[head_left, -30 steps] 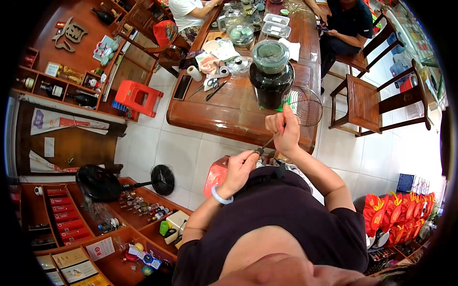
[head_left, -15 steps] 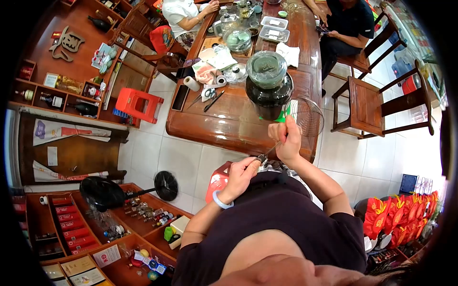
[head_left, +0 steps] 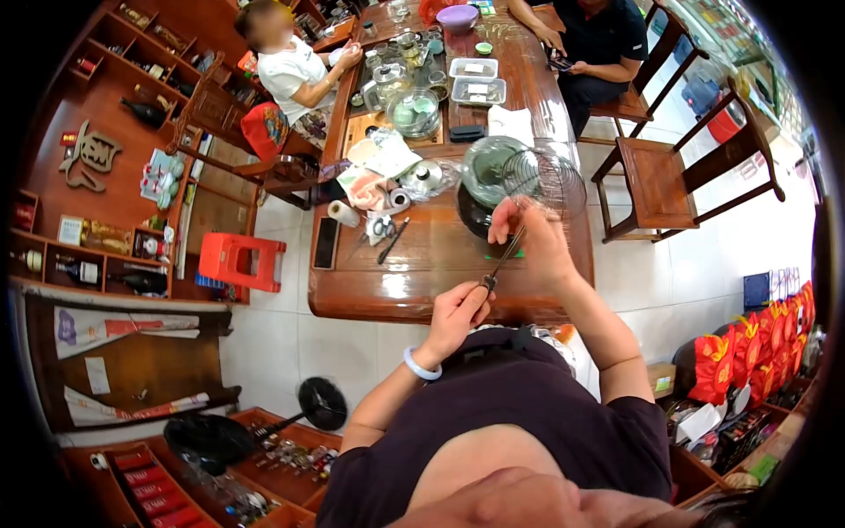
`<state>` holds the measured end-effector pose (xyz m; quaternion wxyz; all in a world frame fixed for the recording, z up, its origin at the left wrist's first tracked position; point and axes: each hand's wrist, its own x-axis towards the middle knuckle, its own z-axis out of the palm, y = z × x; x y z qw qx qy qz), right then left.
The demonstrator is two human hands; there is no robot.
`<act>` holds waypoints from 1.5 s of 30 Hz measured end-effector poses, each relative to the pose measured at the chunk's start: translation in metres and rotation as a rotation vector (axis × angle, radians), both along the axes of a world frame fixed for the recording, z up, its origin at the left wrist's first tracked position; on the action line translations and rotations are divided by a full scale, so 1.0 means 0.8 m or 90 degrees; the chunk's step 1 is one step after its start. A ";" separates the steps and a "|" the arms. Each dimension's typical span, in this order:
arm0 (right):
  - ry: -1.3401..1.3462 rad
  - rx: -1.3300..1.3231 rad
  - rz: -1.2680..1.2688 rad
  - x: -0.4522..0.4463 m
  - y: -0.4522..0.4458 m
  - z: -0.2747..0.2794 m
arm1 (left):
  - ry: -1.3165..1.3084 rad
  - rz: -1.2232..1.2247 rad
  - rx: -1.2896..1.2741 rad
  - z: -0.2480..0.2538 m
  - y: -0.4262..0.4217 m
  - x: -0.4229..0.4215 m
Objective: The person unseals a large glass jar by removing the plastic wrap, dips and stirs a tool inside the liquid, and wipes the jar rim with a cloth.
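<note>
My left hand (head_left: 459, 315), with a pale bangle at the wrist, is closed round the dark handle end of a wire skimmer (head_left: 544, 183). The skimmer's thin shaft slants up to a round head of coiled wire. My right hand (head_left: 544, 242) curls loosely about the upper shaft, just below the wire head. Behind the head stands a large dark glass jar (head_left: 476, 211) with a greenish, plastic-covered lid (head_left: 495, 167). The wire head overlaps the lid in view; whether they touch I cannot tell.
The wooden table (head_left: 378, 295) carries scissors (head_left: 380, 229), a black pen (head_left: 393, 242), a glass bowl (head_left: 414, 114), a teapot (head_left: 390, 84) and plastic boxes (head_left: 478, 91). Two people sit at its far sides. A red stool (head_left: 242, 261) and wooden chair (head_left: 656, 180) stand nearby.
My view has shifted, and the table sits nearer my body. The skimmer's head now overlaps the jar lid. My right hand's fingers have loosened a little; my left hand keeps hold of the handle.
</note>
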<state>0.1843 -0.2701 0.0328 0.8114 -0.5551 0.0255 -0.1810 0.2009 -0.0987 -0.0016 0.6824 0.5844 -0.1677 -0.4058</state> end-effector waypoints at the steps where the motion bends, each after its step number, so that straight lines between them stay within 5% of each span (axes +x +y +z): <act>1: -0.001 0.136 0.015 0.012 0.010 0.010 | 0.025 -0.007 0.012 0.002 0.006 0.020; 7: 0.080 0.386 0.050 0.100 0.079 0.013 | 0.010 0.001 0.046 -0.008 0.058 0.108; 15: -0.003 0.400 -0.067 0.145 0.118 0.022 | 0.021 -0.065 -0.055 -0.011 0.072 0.164; 21: 0.074 -0.311 -0.081 0.119 0.071 0.024 | 0.006 -0.060 -0.069 0.002 0.067 0.160; 29: 0.351 -0.348 0.215 0.060 0.021 0.036 | -0.255 -0.123 -0.015 -0.001 0.060 0.148; 45: 0.131 -0.337 0.090 0.028 0.052 0.008 | -0.298 -0.089 0.016 0.006 0.063 0.112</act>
